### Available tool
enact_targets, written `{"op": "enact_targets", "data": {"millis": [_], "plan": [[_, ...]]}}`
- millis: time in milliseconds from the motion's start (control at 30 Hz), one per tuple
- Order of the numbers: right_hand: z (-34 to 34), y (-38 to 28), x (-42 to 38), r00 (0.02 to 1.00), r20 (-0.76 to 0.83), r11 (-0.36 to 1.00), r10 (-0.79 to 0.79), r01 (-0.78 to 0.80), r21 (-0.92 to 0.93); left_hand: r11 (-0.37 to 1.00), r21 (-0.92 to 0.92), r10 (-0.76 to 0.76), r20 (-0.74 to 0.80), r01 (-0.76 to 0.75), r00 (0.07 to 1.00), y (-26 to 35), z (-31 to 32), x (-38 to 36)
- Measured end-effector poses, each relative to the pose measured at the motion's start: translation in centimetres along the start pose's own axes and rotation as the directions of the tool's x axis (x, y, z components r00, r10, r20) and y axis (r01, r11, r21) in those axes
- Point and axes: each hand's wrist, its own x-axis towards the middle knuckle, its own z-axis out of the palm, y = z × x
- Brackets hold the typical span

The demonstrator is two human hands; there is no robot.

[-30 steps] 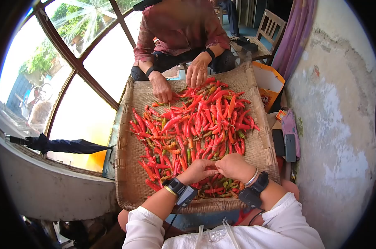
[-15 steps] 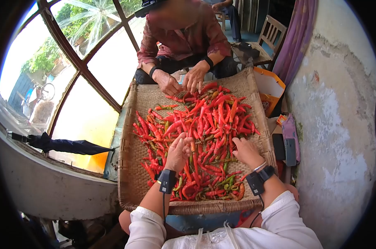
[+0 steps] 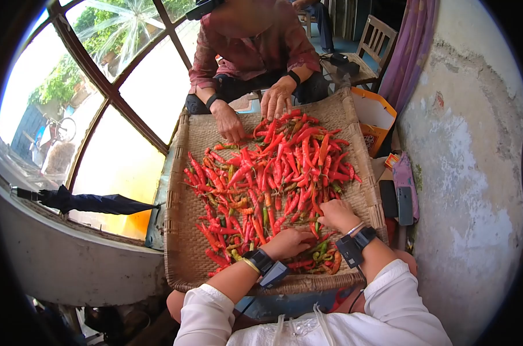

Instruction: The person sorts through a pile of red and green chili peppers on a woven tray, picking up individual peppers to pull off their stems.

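Note:
A heap of red chili peppers (image 3: 284, 164), with some green and orange ones, lies on a large woven tray (image 3: 178, 230). My left hand (image 3: 288, 243) reaches over the lower middle of the heap, its fingertips pointing right among the peppers; what they hold, if anything, is hidden. To its upper right, my right hand (image 3: 336, 215) is at the heap's lower right side, fingers bent down on the peppers, fingertips partly hidden. Several green peppers (image 3: 320, 252) lie between and below my hands.
Across the tray sits a person in a red shirt (image 3: 256, 57), both hands at the heap's far edge. A folded umbrella (image 3: 100, 203) lies on the window ledge at left. An orange box (image 3: 372, 124), a phone (image 3: 404, 206) and a wooden chair (image 3: 378, 43) are at right.
My left hand has moved down and right from the middle of the heap. My right hand has shifted slightly down and left. The other person's hands have spread apart.

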Motion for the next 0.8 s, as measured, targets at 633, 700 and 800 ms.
{"op": "enact_targets", "data": {"millis": [633,700,800], "plan": [[-4.4,-0.7,-4.1,0.929,0.209,0.131,-0.307,-0.176,0.976,0.998,0.039,-0.044,-0.162,0.051,0.986,3.9,-4.0,1.1],[-4.0,-0.4,-4.1,0.928,0.19,-0.153,-0.32,-0.249,0.956,0.999,0.002,-0.047,-0.247,0.049,0.968,4.7,-4.2,1.8],[-4.3,-0.6,-3.7,0.983,0.047,-0.203,-0.178,-0.084,0.976,0.985,0.028,-0.164,-0.154,0.17,0.974,5.9,-5.5,2.8]]}}
